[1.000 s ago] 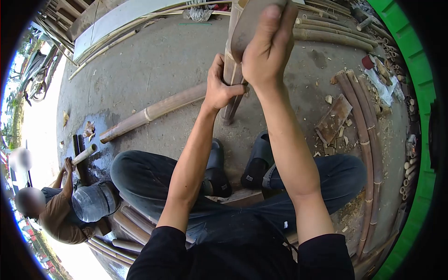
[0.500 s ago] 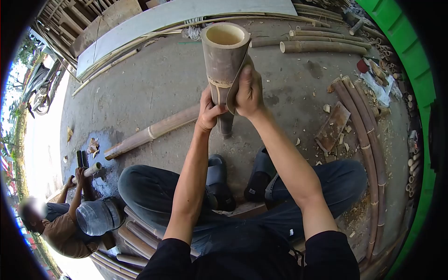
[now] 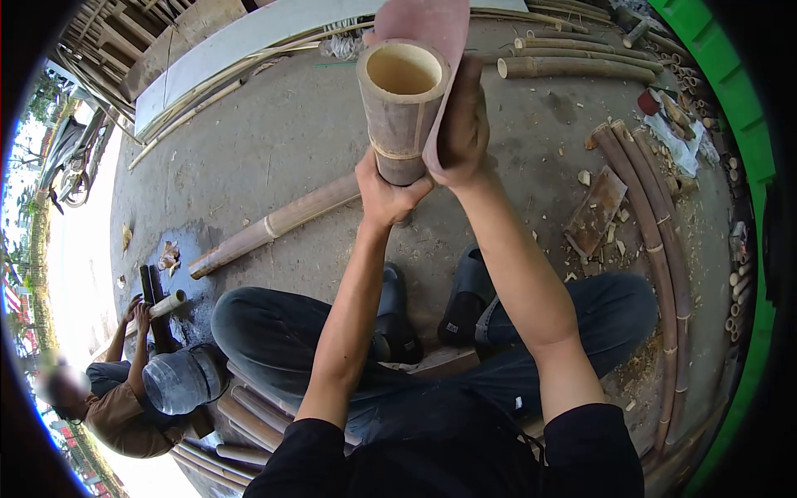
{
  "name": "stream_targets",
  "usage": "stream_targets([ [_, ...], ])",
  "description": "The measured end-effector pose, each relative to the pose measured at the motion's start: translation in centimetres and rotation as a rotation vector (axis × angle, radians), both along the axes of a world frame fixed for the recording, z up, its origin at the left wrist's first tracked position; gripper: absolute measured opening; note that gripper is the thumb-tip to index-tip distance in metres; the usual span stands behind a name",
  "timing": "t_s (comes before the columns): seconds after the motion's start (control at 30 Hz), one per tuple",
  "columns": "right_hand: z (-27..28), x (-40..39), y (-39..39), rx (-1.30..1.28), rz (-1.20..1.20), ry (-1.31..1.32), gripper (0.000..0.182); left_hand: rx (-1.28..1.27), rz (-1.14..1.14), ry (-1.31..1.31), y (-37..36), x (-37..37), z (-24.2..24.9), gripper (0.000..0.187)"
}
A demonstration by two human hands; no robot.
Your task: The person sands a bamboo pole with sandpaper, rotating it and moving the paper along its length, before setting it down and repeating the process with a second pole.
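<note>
I hold a short, hollow bamboo tube (image 3: pixel 400 108) upright in front of me, its open pale end facing the camera. My left hand (image 3: pixel 383 192) grips the tube from below. My right hand (image 3: pixel 462 133) presses a reddish-brown sheet of sandpaper (image 3: pixel 433 33) against the tube's right side, and the sheet's top curls up over the rim. My knees and dark shoes are below on the concrete floor.
A long bamboo pole (image 3: pixel 274 222) lies on the floor ahead. Curved bamboo poles (image 3: pixel 656 249) and a wooden board (image 3: pixel 594 212) lie at the right, with more poles (image 3: pixel 573 66) at the back. Another person (image 3: pixel 124 390) sits at lower left beside a plastic jug (image 3: pixel 183 378).
My right hand slid down the tube with the sandpaper and then back up near the rim. The tube now sits closer to the camera, and my left hand grips lower.
</note>
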State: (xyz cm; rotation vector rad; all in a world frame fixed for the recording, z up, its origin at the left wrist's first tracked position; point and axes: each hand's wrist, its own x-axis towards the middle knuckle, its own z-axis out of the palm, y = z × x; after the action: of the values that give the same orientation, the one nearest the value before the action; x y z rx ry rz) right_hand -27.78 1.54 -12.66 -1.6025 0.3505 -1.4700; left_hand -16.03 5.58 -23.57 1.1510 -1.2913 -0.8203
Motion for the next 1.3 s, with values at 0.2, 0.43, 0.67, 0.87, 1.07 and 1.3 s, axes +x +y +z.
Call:
stream_targets([
  [0.2,-0.3,0.5,-0.3,0.077,-0.156,-0.049,0.064,-0.233,0.182,-0.045,-0.8,-1.3,1.1,0.058],
  [0.43,-5.2,3.0,0.5,-0.060,-0.455,0.010,0.051,-0.197,0.207,0.011,-0.8,-1.0,1.6,0.072],
  [0.67,1.7,1.9,0.0,-0.199,-0.319,-0.146,0.038,-0.110,0.012,-0.069,-1.5,1.4,0.1,0.080],
  [0.87,-1.4,0.0,-0.5,0.229,0.011,0.000,0.058,-0.172,0.160,-0.126,-1.9,1.8,-2.0,0.087],
  [1.07,-4.4,1.6,1.3,0.126,-0.250,-0.011,0.056,-0.384,0.304,-0.047,-0.8,-2.1,-0.1,0.086],
  [1.3,4.6,-1.6,1.7,-0.160,-0.382,0.126,0.042,-0.231,0.007,-0.015,-0.2,-3.5,1.4,0.080],
])
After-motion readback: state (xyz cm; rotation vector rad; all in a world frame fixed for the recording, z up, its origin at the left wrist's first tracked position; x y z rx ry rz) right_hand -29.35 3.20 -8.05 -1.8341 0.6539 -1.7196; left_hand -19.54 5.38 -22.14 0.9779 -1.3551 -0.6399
